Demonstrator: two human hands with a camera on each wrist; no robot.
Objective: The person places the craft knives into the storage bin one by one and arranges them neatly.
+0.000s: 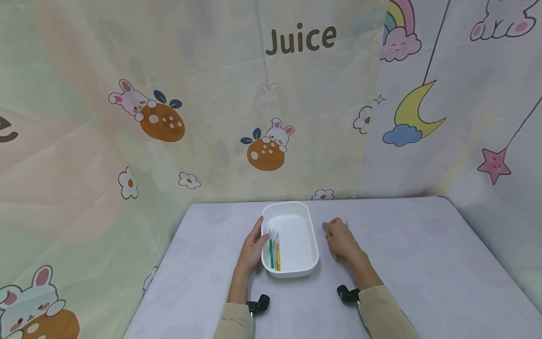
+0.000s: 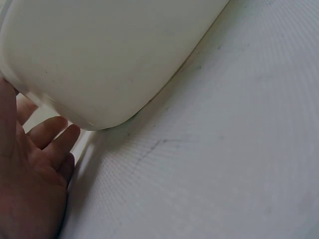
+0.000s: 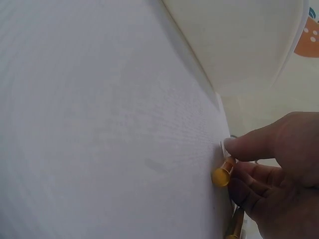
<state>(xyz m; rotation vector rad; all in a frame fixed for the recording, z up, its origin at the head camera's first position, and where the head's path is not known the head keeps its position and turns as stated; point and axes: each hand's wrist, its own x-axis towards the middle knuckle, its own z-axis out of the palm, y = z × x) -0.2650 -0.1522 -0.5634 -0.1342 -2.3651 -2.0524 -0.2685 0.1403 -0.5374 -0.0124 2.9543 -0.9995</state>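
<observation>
A white tray [image 1: 296,254] with rounded corners lies on the table. My left hand [image 1: 252,252] grips its left side, thumb over the rim and fingers outside the wall; in the left wrist view the fingers [image 2: 60,139] curl by the tray's corner. Inside, along the left wall, lie slim pen-like sticks, one green [image 1: 271,254] and one yellow [image 1: 278,256], with pale upper ends. To the right of the tray, my right hand [image 1: 342,239] is low over the table. It pinches a yellow pen-like stick [image 3: 222,177] between thumb and fingers. Another yellow-ended stick [image 3: 235,230] lies below those fingers.
The table [image 1: 423,263] has a pale cloth and reaches back to a printed curtain [image 1: 211,155]. More curtain [image 1: 487,216] hangs along the right side. A black wrist camera [image 1: 258,305] sits on the left wrist, another black camera [image 1: 348,294] on the right.
</observation>
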